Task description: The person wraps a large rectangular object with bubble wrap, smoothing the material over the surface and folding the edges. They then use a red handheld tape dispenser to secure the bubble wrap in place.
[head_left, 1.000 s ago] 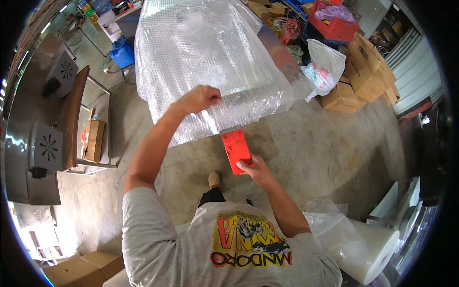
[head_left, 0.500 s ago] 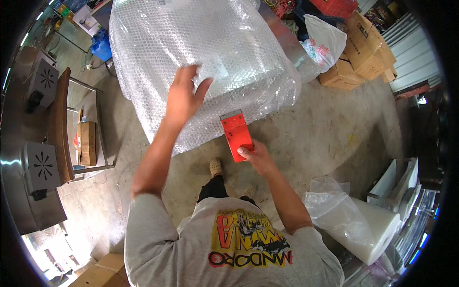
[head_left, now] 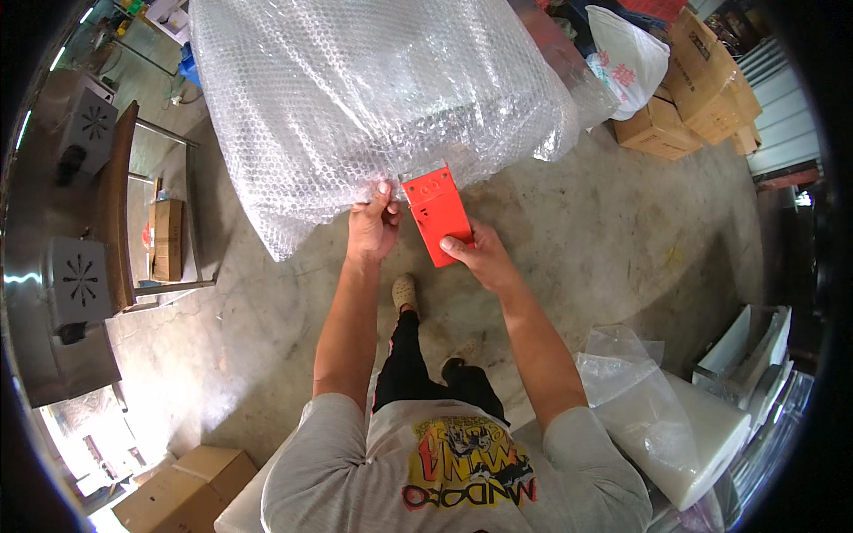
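Note:
A large bundle covered in clear bubble wrap [head_left: 355, 98] fills the top middle of the view. At its near edge, my left hand [head_left: 375, 222] is closed, thumb and fingers pinching the edge of the wrap. Close to its right, my right hand [head_left: 484, 256] grips the lower end of a red handheld tape dispenser [head_left: 437, 218], thumb on top. The dispenser's far end, with a metal edge, lies against the wrap just beside my left fingertips. Whether a strip of clear tape runs between them is too fine to tell.
Cardboard boxes [head_left: 662, 129] and a white plastic bag [head_left: 626, 62] stand at the far right. A roll of white wrap [head_left: 702, 435] lies at the near right. Metal cabinets [head_left: 80, 284] and a table [head_left: 120, 204] line the left. Another carton [head_left: 191, 493] sits near left.
My left hand came down from above the wrap, fingers spread, and closed at its near edge. The dispenser moved up against the wrap, and the wrap's near edge now sits higher in view.

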Motion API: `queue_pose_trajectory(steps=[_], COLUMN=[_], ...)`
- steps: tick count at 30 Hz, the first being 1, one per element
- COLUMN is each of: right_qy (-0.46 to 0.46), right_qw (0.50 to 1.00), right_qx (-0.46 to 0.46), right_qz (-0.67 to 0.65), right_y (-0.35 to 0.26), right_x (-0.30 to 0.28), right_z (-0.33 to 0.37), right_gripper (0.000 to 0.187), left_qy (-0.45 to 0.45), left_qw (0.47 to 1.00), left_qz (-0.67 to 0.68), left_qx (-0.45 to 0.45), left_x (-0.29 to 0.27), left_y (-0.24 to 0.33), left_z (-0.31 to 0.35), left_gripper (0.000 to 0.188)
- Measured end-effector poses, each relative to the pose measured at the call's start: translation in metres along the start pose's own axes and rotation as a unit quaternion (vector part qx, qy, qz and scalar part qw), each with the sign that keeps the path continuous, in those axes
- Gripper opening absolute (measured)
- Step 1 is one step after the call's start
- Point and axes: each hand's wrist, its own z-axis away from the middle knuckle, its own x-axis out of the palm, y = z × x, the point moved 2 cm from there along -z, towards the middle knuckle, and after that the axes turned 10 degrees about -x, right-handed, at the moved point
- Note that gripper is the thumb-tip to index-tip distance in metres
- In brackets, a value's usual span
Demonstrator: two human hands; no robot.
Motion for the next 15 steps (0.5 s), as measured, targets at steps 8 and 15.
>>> queue_pose_trajectory(steps=[8, 15], right_qy=[-0.034, -0.032], right_qw=[0.999, 0.999], right_qx=[0.016, 0.009], right_qz=[-0.007, 0.009], right_y=[0.015, 0.035], right_x=[0.017, 0.014], right_z=[0.018, 0.036], right_gripper=[0.038, 0.041], left_qy=[0.03, 0.059], left_qw=[0.988, 0.982], left_qz=[-0.078, -0.112], left_qx=[0.133, 0.141], left_x=[-0.01, -0.015], left_y=[-0.006, -0.004], left_z=[-0.02, -0.029], left_gripper=[0.012, 0.015])
